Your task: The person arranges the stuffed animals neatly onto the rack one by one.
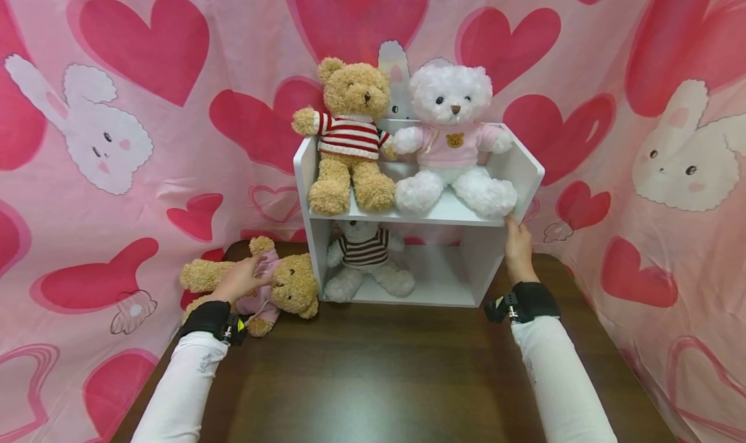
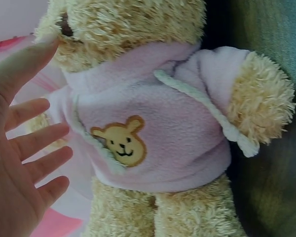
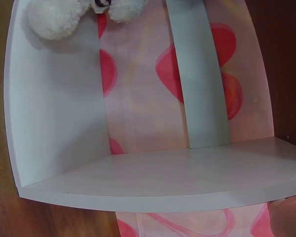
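A tan teddy bear (image 1: 291, 284) in a pink hoodie lies on its side on the table, left of a white two-tier shelf (image 1: 408, 219). My left hand (image 1: 245, 278) is over its chest; in the left wrist view the fingers (image 2: 42, 136) are spread and relaxed beside the hoodie, with the thumb near the bear's snout. My right hand (image 1: 517, 249) touches the outside of the shelf's right side panel, fingers upward. Only a bit of that hand shows at the lower right of the right wrist view, against the panel's edge (image 3: 138, 203).
On the upper tier sit a tan bear (image 1: 352, 135) in a red-striped sweater and a white bear (image 1: 451, 142) in a pink top. A white bear (image 1: 366, 252) in a brown-striped shirt sits lower left. Behind the dark table (image 1: 361, 378) hangs a pink heart-patterned cloth (image 1: 245, 35).
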Demonstrator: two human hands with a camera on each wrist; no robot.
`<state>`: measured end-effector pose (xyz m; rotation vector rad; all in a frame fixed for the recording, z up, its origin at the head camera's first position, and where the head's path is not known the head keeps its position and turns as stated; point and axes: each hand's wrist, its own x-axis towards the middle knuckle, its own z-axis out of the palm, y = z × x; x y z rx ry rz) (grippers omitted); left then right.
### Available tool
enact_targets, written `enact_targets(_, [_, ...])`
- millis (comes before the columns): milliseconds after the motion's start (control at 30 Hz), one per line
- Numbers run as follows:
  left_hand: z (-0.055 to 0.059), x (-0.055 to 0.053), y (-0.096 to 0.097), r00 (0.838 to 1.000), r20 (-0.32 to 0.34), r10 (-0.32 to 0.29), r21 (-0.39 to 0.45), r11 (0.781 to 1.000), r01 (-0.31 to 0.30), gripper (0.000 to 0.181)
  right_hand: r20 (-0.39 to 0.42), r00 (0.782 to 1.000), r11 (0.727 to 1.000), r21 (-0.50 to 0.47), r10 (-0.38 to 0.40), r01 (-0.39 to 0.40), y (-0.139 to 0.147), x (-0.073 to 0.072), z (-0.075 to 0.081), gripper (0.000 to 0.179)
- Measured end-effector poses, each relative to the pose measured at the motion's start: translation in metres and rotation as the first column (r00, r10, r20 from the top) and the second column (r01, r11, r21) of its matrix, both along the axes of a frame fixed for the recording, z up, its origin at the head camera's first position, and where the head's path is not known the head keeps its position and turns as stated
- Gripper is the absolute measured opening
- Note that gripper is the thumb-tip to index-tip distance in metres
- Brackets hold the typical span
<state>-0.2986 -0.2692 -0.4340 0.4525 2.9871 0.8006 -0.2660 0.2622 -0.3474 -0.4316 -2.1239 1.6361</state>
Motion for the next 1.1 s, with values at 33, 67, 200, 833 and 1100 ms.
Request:
enact_targets(33, [-0.002,0.0,-0.001,1.0,-0.001,0.002,-0.004,1.0,-0.002,0.075,0.003,1.0,1.0,0.004,0.002,-0.002,0.0,0.0,0.0,0.064])
enact_targets(67, [-0.004,0.0,-0.001,1.0,-0.003,0.004,-0.006,1.0,-0.004,0.077,0.003,1.0,1.0,0.006,0.003,-0.003,0.0,0.0,0.0,0.064])
enact_targets(200, [-0.009,-0.001,-0.002,0.998,-0.059,-0.016,-0.032,0.999,0.014,0.08,0.003,1.0,1.0,0.014,0.002,-0.002,0.0,0.001,-0.001,0.064])
enact_targets(833, [-0.034,0.0,0.007,0.99,-0.136,0.034,-0.076,0.996,-0.044,0.095,-0.009,1.0,0.999,0.022,-0.023,0.023,-0.001,0.001,0.002,0.062])
enact_targets(1100, [-0.047,-0.001,0.008,0.979,-0.198,0.048,-0.102,0.992,-0.07,0.097,-0.02,0.999,0.999,0.02,-0.036,0.036,-0.002,-0.001,0.0,0.061])
